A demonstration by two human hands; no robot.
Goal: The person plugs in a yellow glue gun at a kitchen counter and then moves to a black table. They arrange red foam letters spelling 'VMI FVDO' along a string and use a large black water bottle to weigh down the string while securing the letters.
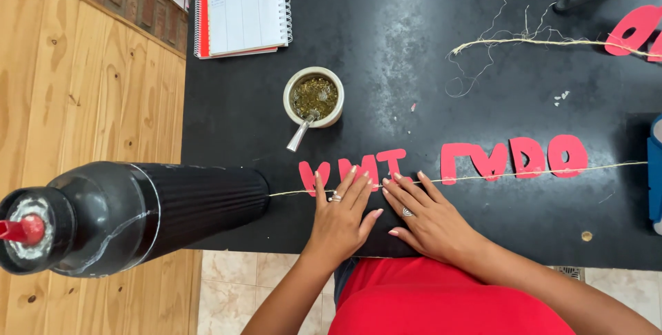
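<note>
Both hands lie flat on a black table at its near edge. My left hand has its fingers spread over a thin twine string and touches the red paper cut-out letters stuck along it. My right hand presses next to it, fingertips on the string near a red letter. More red letters hang on the same string to the right. Neither hand grips anything.
A black thermos stands at the table's left near corner. A cup of green herb with a metal straw sits behind the letters. A spiral notebook lies at the back. Frayed twine and another red letter lie far right.
</note>
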